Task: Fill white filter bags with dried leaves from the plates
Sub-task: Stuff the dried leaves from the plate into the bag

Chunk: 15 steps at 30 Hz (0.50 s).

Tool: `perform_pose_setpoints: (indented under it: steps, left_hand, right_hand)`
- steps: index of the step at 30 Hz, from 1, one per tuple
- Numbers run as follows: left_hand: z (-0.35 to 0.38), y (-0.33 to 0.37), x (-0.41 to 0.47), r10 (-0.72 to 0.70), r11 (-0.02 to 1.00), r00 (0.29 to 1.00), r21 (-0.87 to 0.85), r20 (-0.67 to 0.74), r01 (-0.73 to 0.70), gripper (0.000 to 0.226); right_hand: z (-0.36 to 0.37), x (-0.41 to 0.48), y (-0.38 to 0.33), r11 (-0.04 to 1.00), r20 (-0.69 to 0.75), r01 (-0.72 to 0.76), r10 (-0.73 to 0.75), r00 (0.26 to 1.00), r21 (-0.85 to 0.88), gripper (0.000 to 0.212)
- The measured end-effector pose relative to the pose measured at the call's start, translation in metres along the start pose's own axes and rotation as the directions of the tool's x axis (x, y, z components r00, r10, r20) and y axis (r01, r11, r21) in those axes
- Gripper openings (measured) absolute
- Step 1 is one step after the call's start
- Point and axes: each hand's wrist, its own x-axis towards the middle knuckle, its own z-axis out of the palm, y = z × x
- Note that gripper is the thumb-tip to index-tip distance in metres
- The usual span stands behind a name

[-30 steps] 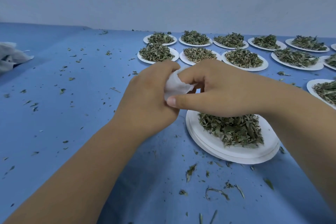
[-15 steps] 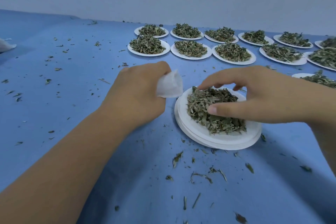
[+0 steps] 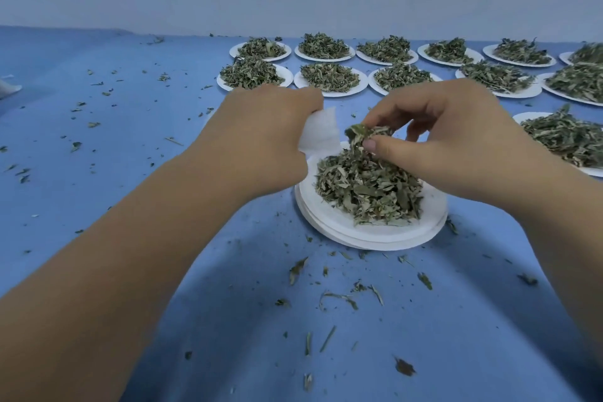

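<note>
Early stage, judging by full plates (image 3: 342, 93) behind: gripping bag (image 3: 321, 133) with left hand (image 3: 261, 137) beside near plate (image 3: 375, 238), pinching leaves (image 3: 360, 135) with right hand (image 3: 450, 140) above the pile (bag contents hidden).

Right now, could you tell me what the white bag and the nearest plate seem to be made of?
The filter bag looks like thin, matte nonwoven fabric or paper: it crumples softly in the left hand. The nearest plate seems matte white paper or foam: thin flat rims, several stacked.
</note>
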Motion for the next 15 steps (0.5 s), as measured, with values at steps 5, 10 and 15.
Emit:
perform_pose_setpoints:
  steps: [5, 10, 15]
  left_hand:
    - [0.004, 0.018, 0.001, 0.036, 0.998, 0.999, 0.051, -0.023, -0.035, 0.032]
    - [0.015, 0.022, -0.005, 0.043, 0.999, 0.999, -0.028, -0.021, -0.044, 0.039]
    - [0.021, 0.013, -0.008, 0.028, 0.987, 0.999, -0.158, -0.038, -0.034, 0.033]
  right_hand:
    - [0.008, -0.003, -0.006, 0.998, -0.081, 0.063, -0.064, 0.995, -0.021, 0.023]
    - [0.018, -0.004, -0.010, 0.998, -0.066, 0.056, -0.057, 0.996, -0.022, 0.025]
    - [0.020, 0.000, -0.015, 0.986, 0.004, -0.028, 0.028, 1.000, 0.162, 0.022]
